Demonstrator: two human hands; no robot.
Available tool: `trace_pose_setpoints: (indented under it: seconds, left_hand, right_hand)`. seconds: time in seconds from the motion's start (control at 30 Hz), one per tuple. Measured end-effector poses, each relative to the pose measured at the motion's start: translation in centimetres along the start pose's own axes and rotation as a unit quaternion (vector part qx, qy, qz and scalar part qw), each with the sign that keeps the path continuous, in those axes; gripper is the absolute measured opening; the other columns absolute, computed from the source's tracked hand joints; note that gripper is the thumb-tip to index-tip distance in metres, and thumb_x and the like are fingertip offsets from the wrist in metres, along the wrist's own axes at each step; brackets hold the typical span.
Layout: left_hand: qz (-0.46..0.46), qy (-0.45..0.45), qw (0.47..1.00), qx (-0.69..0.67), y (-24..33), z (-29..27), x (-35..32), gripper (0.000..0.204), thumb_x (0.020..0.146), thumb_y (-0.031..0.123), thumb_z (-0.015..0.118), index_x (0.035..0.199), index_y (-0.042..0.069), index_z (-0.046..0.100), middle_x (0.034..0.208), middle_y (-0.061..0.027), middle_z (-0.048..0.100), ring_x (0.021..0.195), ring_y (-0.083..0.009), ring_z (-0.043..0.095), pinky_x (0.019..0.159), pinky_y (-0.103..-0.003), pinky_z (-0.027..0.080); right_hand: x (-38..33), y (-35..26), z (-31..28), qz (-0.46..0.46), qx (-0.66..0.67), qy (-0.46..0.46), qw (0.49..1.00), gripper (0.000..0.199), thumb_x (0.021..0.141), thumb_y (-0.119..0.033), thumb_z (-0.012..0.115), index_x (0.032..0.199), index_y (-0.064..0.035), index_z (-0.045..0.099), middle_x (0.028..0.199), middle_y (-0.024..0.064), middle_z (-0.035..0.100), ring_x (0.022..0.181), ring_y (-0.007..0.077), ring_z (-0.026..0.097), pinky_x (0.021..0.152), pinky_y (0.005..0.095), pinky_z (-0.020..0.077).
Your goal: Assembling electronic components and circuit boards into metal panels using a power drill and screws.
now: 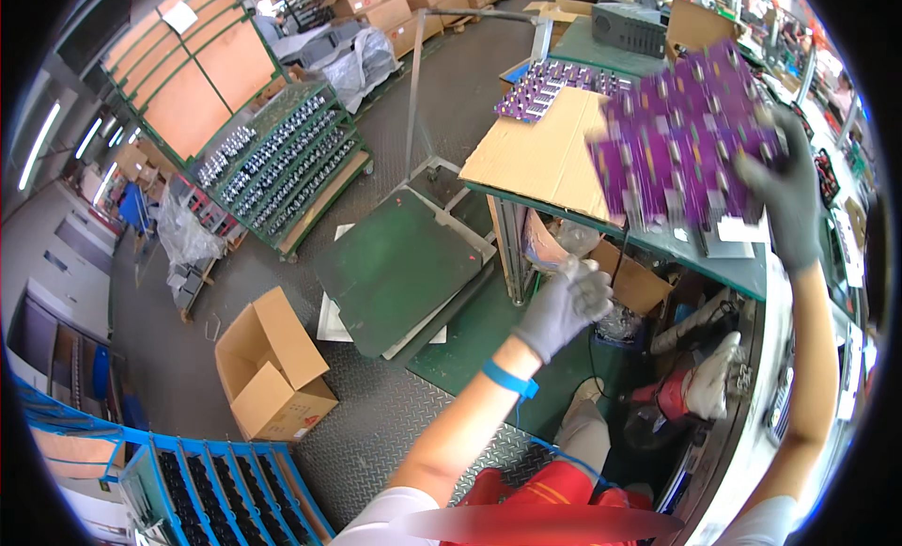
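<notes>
My right hand [787, 200], in a dark grey glove, grips the right edge of a large purple circuit board panel [678, 137] and holds it in the air over the workbench; the panel is motion-blurred. My left hand [566, 304], in a light grey glove with a blue wrist strap, hangs curled and empty below the bench's front edge. A sheet of brown cardboard [540, 156] lies on the green workbench [742, 273] under the panel. More purple boards [543, 85] lie at the far end of the cardboard.
An open cardboard box [272, 367] stands on the floor at left. A green flat cart [395, 264] sits beside the bench. A rack of dark parts [282, 170] stands farther left. Blue bins [225, 494] line the lower left. A grey machine [628, 27] sits at the bench's back.
</notes>
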State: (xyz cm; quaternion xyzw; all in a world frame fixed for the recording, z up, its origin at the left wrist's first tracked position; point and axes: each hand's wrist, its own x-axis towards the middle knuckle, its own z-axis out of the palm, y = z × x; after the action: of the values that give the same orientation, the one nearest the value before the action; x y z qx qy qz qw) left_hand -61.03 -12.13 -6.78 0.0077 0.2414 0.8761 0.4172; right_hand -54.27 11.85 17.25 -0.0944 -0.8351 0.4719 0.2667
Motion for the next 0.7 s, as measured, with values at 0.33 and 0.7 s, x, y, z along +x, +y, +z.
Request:
trace_pose_setpoints:
  seconds: [0.33, 0.7]
  left_hand:
    - [-0.224, -0.226, 0.948, 0.014, -15.3, 15.6, -19.1, 0.045, 0.095, 0.018, 0.056, 0.135, 0.000, 0.044, 0.131, -0.0143, 0.053, 0.117, -0.0230, 0.055, 0.103, -0.039, 0.044]
    - [-0.406, -0.326, 0.815, 0.252, -34.0, 21.5, -28.8, 0.054, 0.094, 0.036, 0.056, 0.134, 0.001, 0.044, 0.125, -0.0125, 0.057, 0.111, -0.0226, 0.059, 0.094, -0.039, 0.049]
  right_hand:
    - [-38.3, -6.2, -15.2, 0.074, -0.012, 0.081, 0.994, 0.051, 0.067, -0.008, 0.080, 0.109, -0.0051, 0.052, 0.107, 0.0057, 0.047, 0.103, 0.0172, 0.049, 0.092, 0.0317, 0.0412]
    - [-64.1, -15.2, -18.5, 0.300, 0.007, 0.466, 0.832, 0.089, 0.075, -0.008, 0.076, 0.148, -0.0036, 0.026, 0.142, 0.0204, 0.040, 0.117, 0.0202, 0.052, 0.096, 0.0324, 0.0464]
